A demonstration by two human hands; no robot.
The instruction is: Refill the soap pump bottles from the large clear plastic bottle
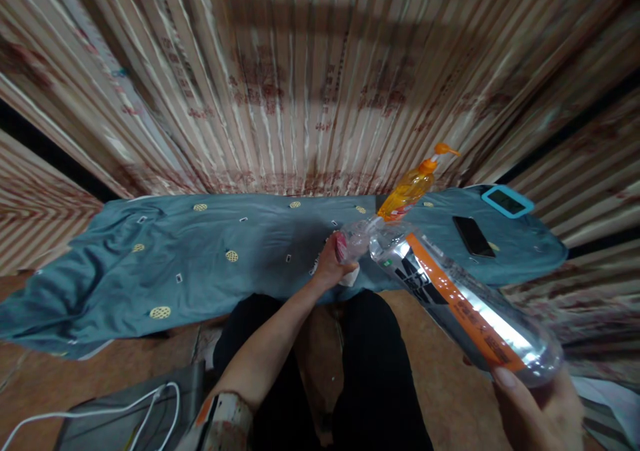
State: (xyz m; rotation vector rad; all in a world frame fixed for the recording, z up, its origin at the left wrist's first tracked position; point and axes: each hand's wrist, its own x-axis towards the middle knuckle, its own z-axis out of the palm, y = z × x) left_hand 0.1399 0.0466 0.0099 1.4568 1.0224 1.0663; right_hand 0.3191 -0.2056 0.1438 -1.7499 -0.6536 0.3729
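Note:
My right hand [540, 404] grips the base end of a big clear plastic bottle [465, 311] with an orange, black and silver label. The bottle slants, its neck end pointing up and left toward my left hand [330, 264]. My left hand is closed around a small clear plastic container [356, 236] with a pinkish-red patch at its left side. The two clear pieces overlap in view, and I cannot tell whether they touch. Just behind them is a pump bottle [407, 190] of amber liquid with an orange pump top. Something white [350, 276] shows below my left hand.
A blue-green cloth with pineapple prints [265, 238] covers the narrow table. At its right end lie a dark phone [473, 236] and a blue-framed digital clock [507, 201]. Striped curtains [300, 91] hang close behind. A white cable [95, 411] lies at lower left.

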